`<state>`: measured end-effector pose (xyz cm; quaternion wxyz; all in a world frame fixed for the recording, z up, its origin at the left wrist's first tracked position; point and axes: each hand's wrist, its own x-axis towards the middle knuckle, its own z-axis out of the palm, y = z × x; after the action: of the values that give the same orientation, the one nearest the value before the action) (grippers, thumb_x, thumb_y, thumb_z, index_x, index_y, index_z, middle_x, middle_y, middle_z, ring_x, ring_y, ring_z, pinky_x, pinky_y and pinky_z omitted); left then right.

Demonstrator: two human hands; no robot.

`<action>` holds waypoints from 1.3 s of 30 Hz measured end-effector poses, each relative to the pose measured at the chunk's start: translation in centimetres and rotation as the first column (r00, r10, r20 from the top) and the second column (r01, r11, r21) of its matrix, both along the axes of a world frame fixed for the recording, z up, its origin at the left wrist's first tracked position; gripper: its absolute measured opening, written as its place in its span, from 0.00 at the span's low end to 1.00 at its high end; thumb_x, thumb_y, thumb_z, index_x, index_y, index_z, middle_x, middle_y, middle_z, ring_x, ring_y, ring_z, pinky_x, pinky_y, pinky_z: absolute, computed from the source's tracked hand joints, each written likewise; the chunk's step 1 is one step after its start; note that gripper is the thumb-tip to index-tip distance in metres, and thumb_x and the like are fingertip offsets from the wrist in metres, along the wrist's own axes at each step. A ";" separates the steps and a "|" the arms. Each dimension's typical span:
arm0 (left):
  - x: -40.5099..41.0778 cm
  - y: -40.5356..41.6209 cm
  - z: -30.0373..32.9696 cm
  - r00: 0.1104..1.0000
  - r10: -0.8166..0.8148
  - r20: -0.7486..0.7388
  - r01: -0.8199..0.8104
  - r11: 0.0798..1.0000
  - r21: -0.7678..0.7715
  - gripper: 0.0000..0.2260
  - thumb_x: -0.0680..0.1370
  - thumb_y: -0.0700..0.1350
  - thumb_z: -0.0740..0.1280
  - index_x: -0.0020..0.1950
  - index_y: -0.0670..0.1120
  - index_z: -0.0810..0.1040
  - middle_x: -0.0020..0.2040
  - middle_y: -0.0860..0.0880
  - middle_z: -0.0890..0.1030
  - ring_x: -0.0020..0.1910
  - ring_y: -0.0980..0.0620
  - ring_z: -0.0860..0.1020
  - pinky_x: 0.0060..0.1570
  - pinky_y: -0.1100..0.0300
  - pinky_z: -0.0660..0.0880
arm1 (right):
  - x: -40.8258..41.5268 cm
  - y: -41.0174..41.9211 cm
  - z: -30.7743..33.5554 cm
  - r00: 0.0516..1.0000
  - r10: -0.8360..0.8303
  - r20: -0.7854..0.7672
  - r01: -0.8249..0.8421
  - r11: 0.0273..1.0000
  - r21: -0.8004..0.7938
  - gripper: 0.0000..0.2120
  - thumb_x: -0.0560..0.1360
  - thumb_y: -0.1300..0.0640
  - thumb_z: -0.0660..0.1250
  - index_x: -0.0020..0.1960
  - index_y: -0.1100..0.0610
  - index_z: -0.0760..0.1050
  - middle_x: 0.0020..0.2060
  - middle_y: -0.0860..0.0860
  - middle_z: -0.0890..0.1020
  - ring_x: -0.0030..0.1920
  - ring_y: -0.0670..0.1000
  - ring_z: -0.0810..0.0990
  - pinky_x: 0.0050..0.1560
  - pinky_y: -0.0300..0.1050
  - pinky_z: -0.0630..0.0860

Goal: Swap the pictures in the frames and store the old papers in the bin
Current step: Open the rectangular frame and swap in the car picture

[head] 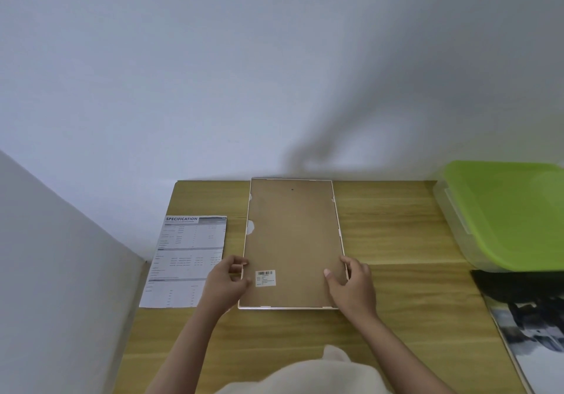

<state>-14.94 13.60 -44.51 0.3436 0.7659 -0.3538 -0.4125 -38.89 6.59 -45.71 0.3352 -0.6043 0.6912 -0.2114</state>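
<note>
Gripping the face-down frame [293, 242], both hands [227, 282] sit between paper [186, 261] and bin [506, 213].

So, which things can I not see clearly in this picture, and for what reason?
- Front of the frame, head view: it lies face down, so only the brown backing board shows.
- Barcode label: print too small to read.
- Specification sheet: only the heading is readable; the left hand covers one corner.
- Bin: cut off by the right edge, its green lid hides the inside.
- Black and white picture: cut off at the right edge.
</note>
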 end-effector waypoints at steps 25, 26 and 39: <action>0.5 1.8 3.5 0.913 -0.205 -0.352 0.165 0.976 -0.140 0.24 0.69 0.34 0.71 0.60 0.54 0.76 0.56 0.46 0.74 0.39 0.51 0.80 0.42 0.57 0.79 | -3.1 -1.6 1.9 0.897 -0.004 0.443 -0.003 1.000 0.015 0.19 0.73 0.63 0.69 0.59 0.44 0.76 0.57 0.48 0.78 0.56 0.49 0.78 0.59 0.52 0.76; 0.7 1.9 3.7 0.913 -0.219 -0.343 0.177 0.973 -0.150 0.24 0.67 0.36 0.72 0.59 0.55 0.76 0.56 0.47 0.75 0.39 0.51 0.79 0.44 0.55 0.79 | -3.1 -2.0 2.3 0.902 0.012 0.431 -0.006 1.000 -0.015 0.19 0.73 0.61 0.70 0.58 0.42 0.76 0.58 0.46 0.78 0.58 0.48 0.77 0.60 0.52 0.75; 0.1 1.5 6.5 0.913 -0.402 0.072 0.408 0.898 -0.166 0.39 0.69 0.37 0.70 0.66 0.72 0.61 0.55 0.57 0.71 0.39 0.59 0.75 0.41 0.61 0.78 | -1.6 -9.4 9.4 0.955 0.013 0.297 0.088 0.943 -0.322 0.25 0.74 0.53 0.69 0.69 0.44 0.69 0.59 0.55 0.68 0.55 0.44 0.69 0.55 0.28 0.64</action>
<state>-14.83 15.07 -38.00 0.3107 0.6491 -0.5467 -0.4281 -40.50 -2.77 -36.28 0.3242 -0.6002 0.5994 -0.4188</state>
